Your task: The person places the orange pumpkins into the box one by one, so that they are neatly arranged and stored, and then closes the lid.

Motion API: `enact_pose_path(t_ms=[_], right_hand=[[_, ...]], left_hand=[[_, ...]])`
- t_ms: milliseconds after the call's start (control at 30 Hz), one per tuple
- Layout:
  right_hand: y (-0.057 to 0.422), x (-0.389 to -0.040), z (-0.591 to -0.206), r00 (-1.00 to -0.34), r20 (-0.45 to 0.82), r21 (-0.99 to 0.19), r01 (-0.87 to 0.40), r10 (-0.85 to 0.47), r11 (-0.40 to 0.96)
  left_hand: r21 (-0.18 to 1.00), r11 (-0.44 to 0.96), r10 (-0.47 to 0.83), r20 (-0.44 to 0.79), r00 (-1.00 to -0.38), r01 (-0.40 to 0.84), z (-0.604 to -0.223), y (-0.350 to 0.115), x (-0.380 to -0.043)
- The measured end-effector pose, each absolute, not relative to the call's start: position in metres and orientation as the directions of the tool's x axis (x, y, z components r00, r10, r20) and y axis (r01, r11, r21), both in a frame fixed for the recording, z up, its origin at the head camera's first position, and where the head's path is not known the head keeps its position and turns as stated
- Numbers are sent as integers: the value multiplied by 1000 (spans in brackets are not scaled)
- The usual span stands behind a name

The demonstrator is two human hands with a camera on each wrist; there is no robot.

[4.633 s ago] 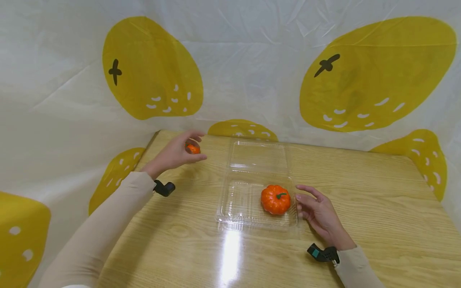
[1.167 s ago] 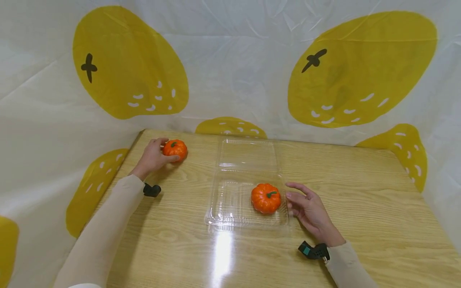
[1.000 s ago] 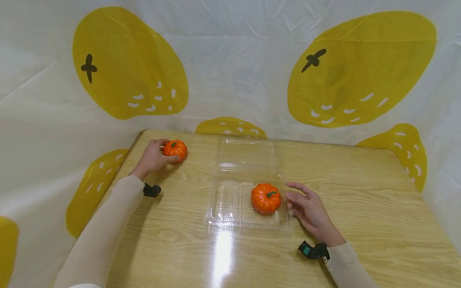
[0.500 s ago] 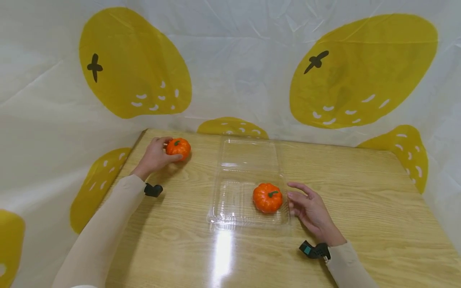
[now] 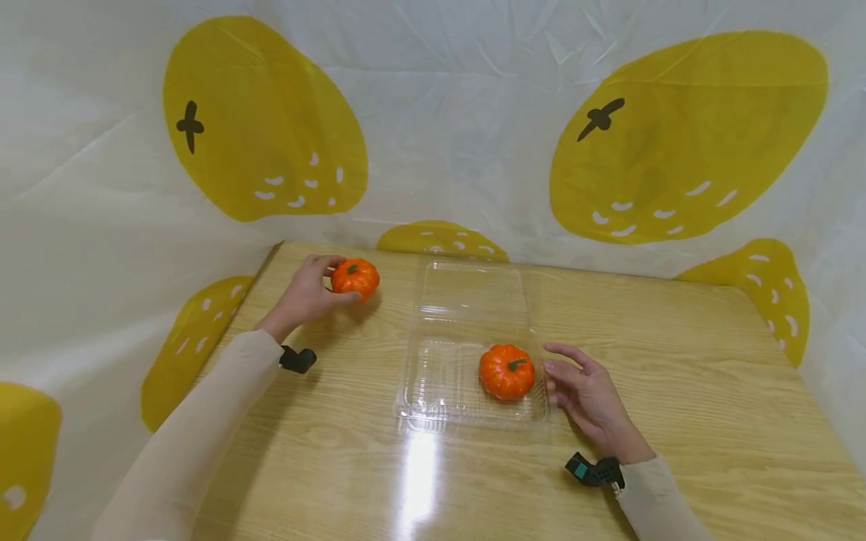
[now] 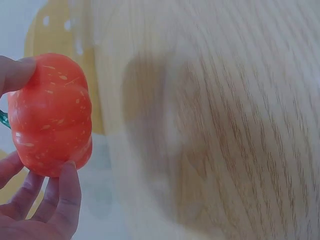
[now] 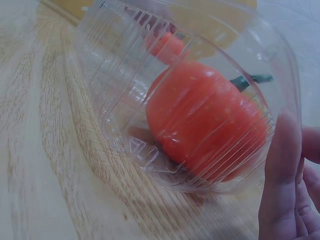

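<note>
My left hand (image 5: 310, 291) grips a small orange toy pumpkin (image 5: 355, 279) with a green stem, at the back left of the table. Thumb and fingertips span its sides in the left wrist view, where the pumpkin (image 6: 52, 115) appears apart from the shadow on the wood. A hinged clear plastic container (image 5: 433, 376) lies unfolded in the middle, its lid (image 5: 473, 289) flat toward the back. A second orange pumpkin (image 5: 506, 372) sits in the right half of its base. My right hand (image 5: 595, 398) rests with loosely bent fingers at the container's right wall.
The wooden table (image 5: 676, 376) ends at the back against a white curtain (image 5: 467, 120) printed with yellow lemons, which also runs down the left side. A black wrist camera (image 5: 298, 359) sits on the left wrist and another camera (image 5: 594, 469) on the right.
At first my left hand reached around the far pumpkin and mostly hid it; then it gripped the pumpkin. Over the last second it has moved slightly right with it. The right hand has stayed put.
</note>
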State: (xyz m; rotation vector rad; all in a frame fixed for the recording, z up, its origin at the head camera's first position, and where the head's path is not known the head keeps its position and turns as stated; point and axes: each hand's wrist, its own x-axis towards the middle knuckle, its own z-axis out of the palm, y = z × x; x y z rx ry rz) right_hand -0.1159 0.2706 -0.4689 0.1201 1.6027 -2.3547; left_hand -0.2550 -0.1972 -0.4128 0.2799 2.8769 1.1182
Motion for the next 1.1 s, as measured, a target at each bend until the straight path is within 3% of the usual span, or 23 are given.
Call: enact_pose_path(t_ms=[1100], right_hand=[[272, -111, -465, -957, -209, -904, 267, -199, -333]], left_hand=[[721, 602, 408, 91, -908, 343, -386, -143, -217]])
